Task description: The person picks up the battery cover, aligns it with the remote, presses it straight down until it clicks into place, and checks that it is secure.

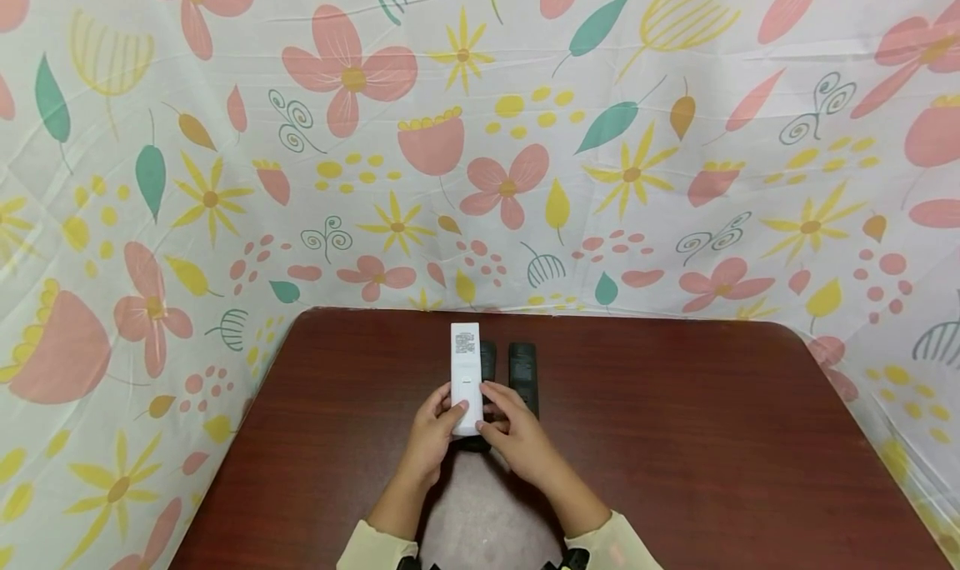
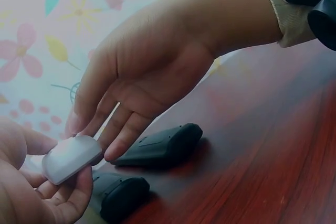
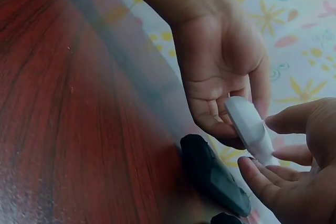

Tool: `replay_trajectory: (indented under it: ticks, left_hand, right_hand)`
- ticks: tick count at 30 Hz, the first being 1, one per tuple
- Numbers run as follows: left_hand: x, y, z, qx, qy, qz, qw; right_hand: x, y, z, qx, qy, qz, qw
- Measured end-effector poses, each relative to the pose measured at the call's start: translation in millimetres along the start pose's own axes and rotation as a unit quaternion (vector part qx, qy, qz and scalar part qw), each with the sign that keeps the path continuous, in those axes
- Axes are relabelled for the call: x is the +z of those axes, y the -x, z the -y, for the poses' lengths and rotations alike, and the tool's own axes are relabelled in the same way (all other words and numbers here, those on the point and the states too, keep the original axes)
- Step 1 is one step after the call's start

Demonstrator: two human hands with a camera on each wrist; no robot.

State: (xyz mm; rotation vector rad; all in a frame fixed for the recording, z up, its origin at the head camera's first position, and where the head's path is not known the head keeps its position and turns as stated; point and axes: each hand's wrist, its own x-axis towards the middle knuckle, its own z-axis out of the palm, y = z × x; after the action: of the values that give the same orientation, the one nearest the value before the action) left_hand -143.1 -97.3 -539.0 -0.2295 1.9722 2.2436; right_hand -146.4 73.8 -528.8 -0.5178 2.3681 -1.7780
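A white remote control [image 1: 466,370] is held back side up, its printed label toward the far end and the battery cover nearer me. My left hand [image 1: 429,437] grips its left side, thumb on the back and fingers underneath. On the opposite edge, my right hand [image 1: 525,445] holds it by the lower half with thumb and fingers. The left wrist view shows the near end of the white remote [image 2: 72,158] between both hands. Beneath and beside it lie two black remotes on the table, one [image 1: 488,359] partly covered by the white remote and hands, the other [image 1: 523,366] just right.
The dark red-brown wooden table [image 1: 697,437] spreads to both sides of the hands. A flower-printed white cloth [image 1: 525,245] stands along its back and sides. Both wrists carry black camera mounts [image 1: 573,558] over light sleeves.
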Motion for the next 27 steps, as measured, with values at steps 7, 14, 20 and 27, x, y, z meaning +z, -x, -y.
replay_trajectory:
  ticks: [7, 14, 20, 27]
  left_hand:
    - [-8.1, 2.3, 1.2, 0.003, -0.008, -0.013, 0.9999]
    - [-14.3, 2.8, 1.7, 0.000, -0.014, -0.025, 0.9996]
    - [-18.0, 2.7, 3.4, -0.002, -0.013, -0.037, 0.9992]
    - [-23.5, -0.1, 7.8, -0.002, -0.020, -0.050, 0.9985]
  right_hand:
    - [5, 0.5, 1, -0.020, 0.041, 0.032, 0.9985]
    - [11, 0.7, 2, -0.035, 0.081, 0.048, 0.9949]
    - [15, 0.0, 5, -0.034, 0.125, 0.056, 0.9900]
    - [20, 0.2, 8, -0.033, 0.166, 0.070, 0.9831]
